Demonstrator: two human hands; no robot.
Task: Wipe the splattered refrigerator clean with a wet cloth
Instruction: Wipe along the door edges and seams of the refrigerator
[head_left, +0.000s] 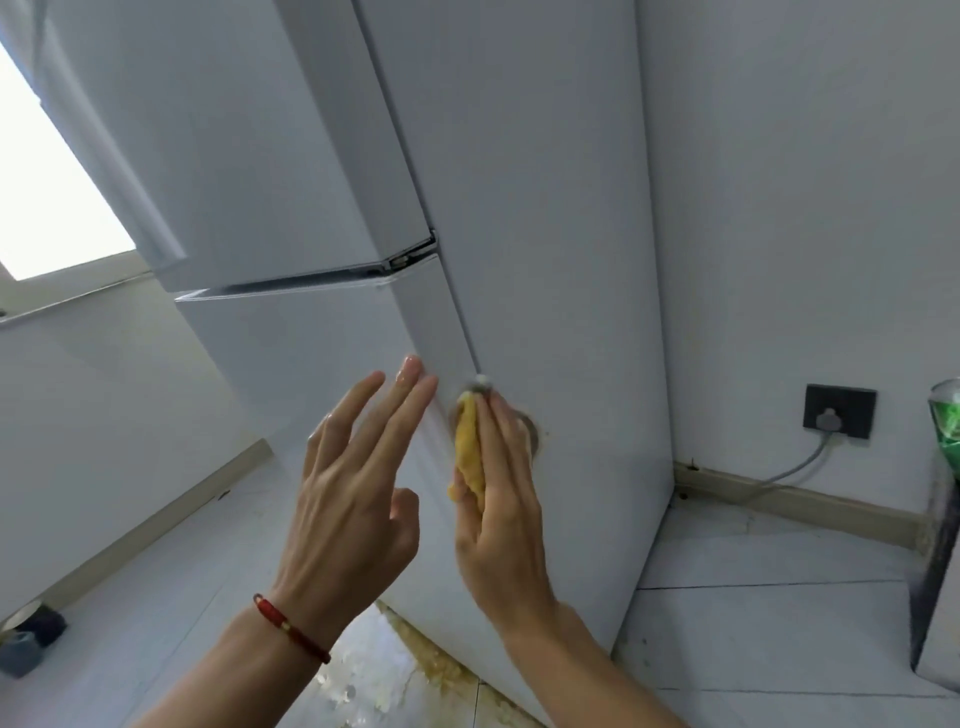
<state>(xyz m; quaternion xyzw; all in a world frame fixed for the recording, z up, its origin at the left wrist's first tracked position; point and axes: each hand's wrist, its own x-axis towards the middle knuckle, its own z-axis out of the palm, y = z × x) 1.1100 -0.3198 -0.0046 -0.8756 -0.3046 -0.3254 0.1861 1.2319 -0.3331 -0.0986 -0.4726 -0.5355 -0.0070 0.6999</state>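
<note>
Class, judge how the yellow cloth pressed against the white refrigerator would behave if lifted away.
The yellow cloth would probably flop, since it bunches in folds under the right hand. It likely weighs little, pinned by flat fingers alone. If wet, it may cling to the white refrigerator.

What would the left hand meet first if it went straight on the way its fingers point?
Probably the refrigerator: the left hand's straight fingertips already lie at its lower door's corner edge, though whether they touch is unclear.

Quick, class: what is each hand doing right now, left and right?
Left hand: open, fingers straight, holding nothing.
Right hand: open, straight fingers pressing the yellow cloth on the refrigerator.
</note>
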